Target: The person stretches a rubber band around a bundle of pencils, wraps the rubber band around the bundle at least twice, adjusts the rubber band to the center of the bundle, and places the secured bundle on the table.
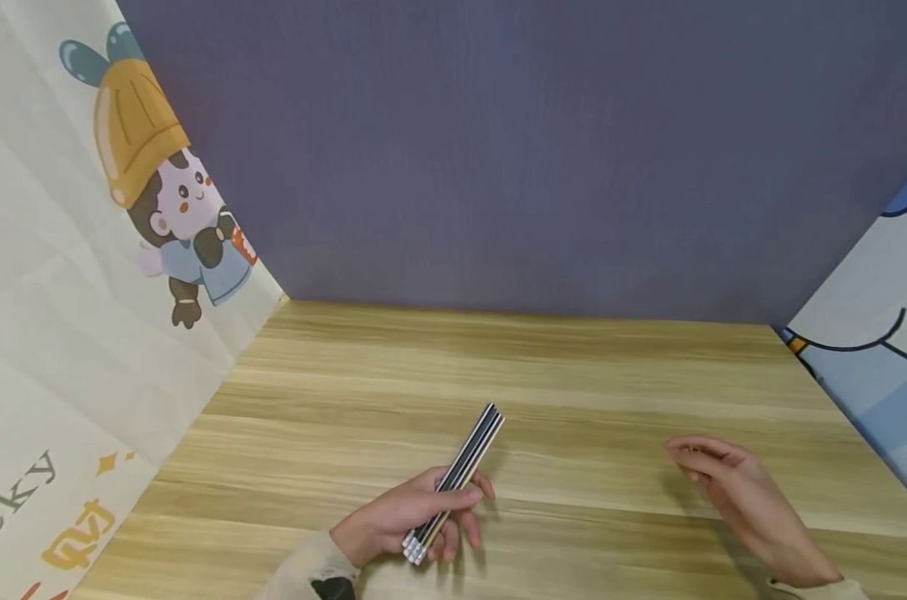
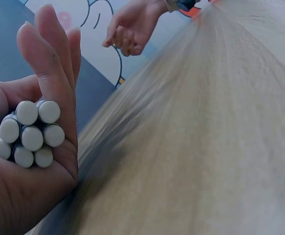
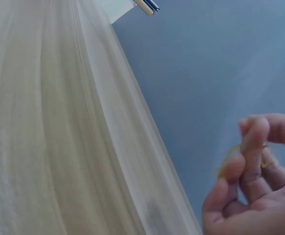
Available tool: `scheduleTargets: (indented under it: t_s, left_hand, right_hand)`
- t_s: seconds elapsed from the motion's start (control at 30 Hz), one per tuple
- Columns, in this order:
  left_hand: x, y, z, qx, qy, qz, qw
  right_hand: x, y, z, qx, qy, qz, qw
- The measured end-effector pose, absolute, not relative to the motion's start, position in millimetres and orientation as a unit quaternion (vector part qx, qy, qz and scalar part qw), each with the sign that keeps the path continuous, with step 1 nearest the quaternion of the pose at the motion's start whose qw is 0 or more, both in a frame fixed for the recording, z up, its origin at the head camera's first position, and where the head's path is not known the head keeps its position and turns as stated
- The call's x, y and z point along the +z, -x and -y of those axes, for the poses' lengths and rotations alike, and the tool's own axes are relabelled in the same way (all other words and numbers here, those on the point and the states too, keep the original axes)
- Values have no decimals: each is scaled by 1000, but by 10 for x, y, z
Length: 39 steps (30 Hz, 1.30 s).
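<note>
In the head view my left hand [image 1: 401,510] grips a bundle of striped dark-and-white pencils [image 1: 472,447] above the table, thumb across them. They slant up and to the right, silver ferrules toward me. Several white eraser ends [image 2: 32,138] show close up in the left wrist view, clustered against the palm. Well to the right, my right hand [image 1: 754,500] hovers over the tabletop, fingers bent. Between its fingertips is a thin yellow rubber band [image 3: 227,157], seen best in the right wrist view; the fingers partly hide it.
A wood-grain table [image 1: 573,358] lies under both hands. Behind it rises a plain blue-grey panel [image 1: 528,150]. Printed cartoon sheets stand along the left side [image 1: 48,250] and the right side [image 1: 874,367].
</note>
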<state>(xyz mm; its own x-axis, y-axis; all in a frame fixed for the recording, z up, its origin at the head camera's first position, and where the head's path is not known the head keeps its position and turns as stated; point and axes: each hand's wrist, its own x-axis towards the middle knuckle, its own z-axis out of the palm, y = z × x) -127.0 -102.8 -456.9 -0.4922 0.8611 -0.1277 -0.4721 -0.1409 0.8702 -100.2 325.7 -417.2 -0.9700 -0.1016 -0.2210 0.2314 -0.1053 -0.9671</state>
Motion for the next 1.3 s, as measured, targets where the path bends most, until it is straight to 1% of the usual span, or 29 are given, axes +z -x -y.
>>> scheduleTargets:
  t_s: [0.1, 0.2, 0.33, 0.4, 0.43, 0.5, 0.6, 0.77, 0.83, 0.9, 0.97, 1.13, 1.27, 1.3]
  left_hand:
    - [-4565, 1270, 1025, 726, -210, -467, 460]
    - [-4562, 1268, 1024, 726, -211, -465, 461]
    - [-4559, 1262, 1028, 724, -209, -466, 463]
    - [-4559, 1260, 1032, 723, -209, -468, 464]
    - [-4559, 1259, 1035, 723, -207, -468, 464]
    - [-4560, 1256, 1040, 723, -207, -468, 465]
    - [-4568, 1256, 1039, 723, -209, -468, 464]
    - [-4571, 1267, 1032, 721, -211, -471, 463]
    - [-4562, 1275, 1029, 718, -210, -472, 466]
    - [-4551, 1284, 1023, 716, -212, -469, 472]
    - [-4543, 1290, 1016, 713, -216, -465, 478]
    - [-4543, 1287, 1018, 704, -233, -458, 490]
    - [-4549, 1274, 1033, 690, -244, -459, 503]
    - [-4549, 1270, 1037, 686, -247, -458, 509]
  right_hand:
    - [-4172, 1004, -3239, -779, -1, -620, 96]
    - [-4179, 1013, -3216, -814, 93, -565, 95]
    - [-4206, 1034, -3193, -866, 197, -434, 150]
    - [-4218, 1036, -3189, -869, 229, -400, 179]
    - [-4221, 1033, -3184, -865, 230, -403, 189]
    - [-4223, 1027, -3173, -845, 232, -443, 190]
    - [-4216, 1012, -3131, -809, 198, -527, 171]
    - [-4199, 959, -2991, -723, 136, -670, 98]
    - [-4185, 938, -2913, -676, 132, -722, 66]
    - [-4151, 939, -2824, -634, 132, -760, 52]
    - [-4103, 964, -2725, -602, 122, -787, 62]
    - [-3981, 1110, -2414, -543, 125, -823, 113]
    - [-3909, 1265, -2101, -509, 161, -837, 116]
    - [-3903, 1306, -2028, -501, 176, -841, 109]
